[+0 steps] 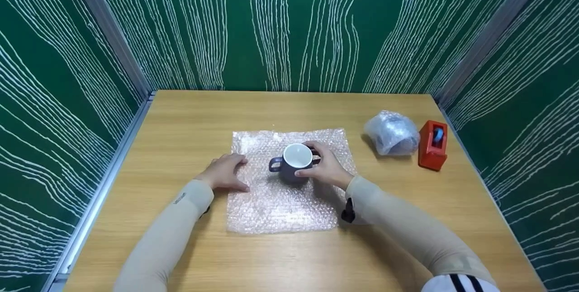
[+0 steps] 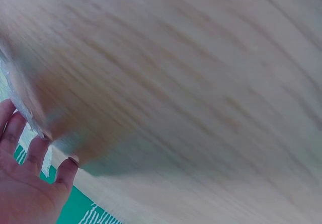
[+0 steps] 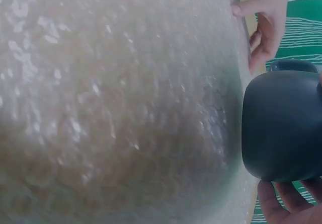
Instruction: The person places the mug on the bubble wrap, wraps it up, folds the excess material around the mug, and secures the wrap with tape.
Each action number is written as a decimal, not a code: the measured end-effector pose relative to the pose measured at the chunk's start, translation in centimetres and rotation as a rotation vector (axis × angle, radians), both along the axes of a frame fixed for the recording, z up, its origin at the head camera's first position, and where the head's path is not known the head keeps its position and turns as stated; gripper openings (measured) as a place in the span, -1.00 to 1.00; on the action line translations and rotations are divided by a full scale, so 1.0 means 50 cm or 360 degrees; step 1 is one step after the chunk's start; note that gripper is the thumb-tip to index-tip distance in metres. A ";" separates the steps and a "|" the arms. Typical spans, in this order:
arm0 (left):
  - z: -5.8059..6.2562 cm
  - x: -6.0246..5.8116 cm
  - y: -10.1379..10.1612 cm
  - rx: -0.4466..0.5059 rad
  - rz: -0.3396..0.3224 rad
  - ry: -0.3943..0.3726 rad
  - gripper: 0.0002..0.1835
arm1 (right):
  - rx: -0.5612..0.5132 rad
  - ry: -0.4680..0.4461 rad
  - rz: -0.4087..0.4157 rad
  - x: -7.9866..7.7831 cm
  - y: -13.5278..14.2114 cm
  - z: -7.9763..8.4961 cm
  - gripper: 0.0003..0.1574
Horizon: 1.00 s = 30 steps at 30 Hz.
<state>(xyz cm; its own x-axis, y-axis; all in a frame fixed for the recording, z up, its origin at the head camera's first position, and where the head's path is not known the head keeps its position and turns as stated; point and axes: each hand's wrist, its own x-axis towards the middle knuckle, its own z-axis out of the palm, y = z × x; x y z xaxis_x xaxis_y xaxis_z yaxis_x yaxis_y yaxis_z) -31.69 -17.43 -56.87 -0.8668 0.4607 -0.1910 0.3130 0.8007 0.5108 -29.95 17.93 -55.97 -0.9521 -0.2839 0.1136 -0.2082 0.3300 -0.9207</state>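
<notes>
A dark blue-grey mug [image 1: 289, 172] with a pale inside stands upright over the middle of a bubble wrap sheet [image 1: 280, 210]. Its handle [image 1: 274, 164] points left. My right hand [image 1: 328, 167] grips the mug's right side, thumb at the front and fingers behind; a dark part shows among those fingers. In the right wrist view the mug [image 3: 282, 126] has its base close to the wrap; whether it touches is unclear. My left hand [image 1: 225, 173] lies at the sheet's left edge, fingers and thumb spread apart. In the left wrist view its fingers [image 2: 37, 153] are near that edge.
A crumpled bubble wrap bundle [image 1: 392, 133] sits at the back right of the wooden table [image 1: 190, 115]. Beside it stands a red tape dispenser [image 1: 433, 145] with a blue roll. Green walls with white lines surround the table at the back and sides.
</notes>
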 end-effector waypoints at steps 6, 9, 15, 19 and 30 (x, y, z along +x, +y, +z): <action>-0.005 -0.005 0.001 -0.0020 -0.0007 -0.0012 0.05 | 0.0004 -0.0038 0.0024 0.007 0.003 -0.008 0.08; -0.008 -0.006 -0.001 -0.0027 -0.0008 0.0002 0.05 | -0.0012 -0.0045 0.0021 0.011 0.005 -0.012 0.08; -0.012 -0.007 0.001 -0.0024 -0.0018 0.0032 0.05 | 0.0006 -0.0075 0.0019 0.019 0.010 -0.018 0.10; -0.015 -0.004 0.001 -0.0025 -0.0033 0.0046 0.06 | 0.0029 -0.0077 0.0015 0.023 0.011 -0.018 0.11; -0.012 -0.025 -0.016 0.0128 0.0013 0.0116 -0.29 | 0.0028 -0.0081 0.0043 0.020 0.008 -0.021 0.11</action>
<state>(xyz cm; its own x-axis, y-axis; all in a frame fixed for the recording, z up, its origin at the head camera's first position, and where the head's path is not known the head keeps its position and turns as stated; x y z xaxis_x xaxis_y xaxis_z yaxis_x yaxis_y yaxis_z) -32.95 -18.23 -57.47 -0.8808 0.4649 -0.0899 0.3453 0.7606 0.5498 -28.95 18.34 -57.00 -0.9485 -0.3110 0.0601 -0.1704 0.3412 -0.9244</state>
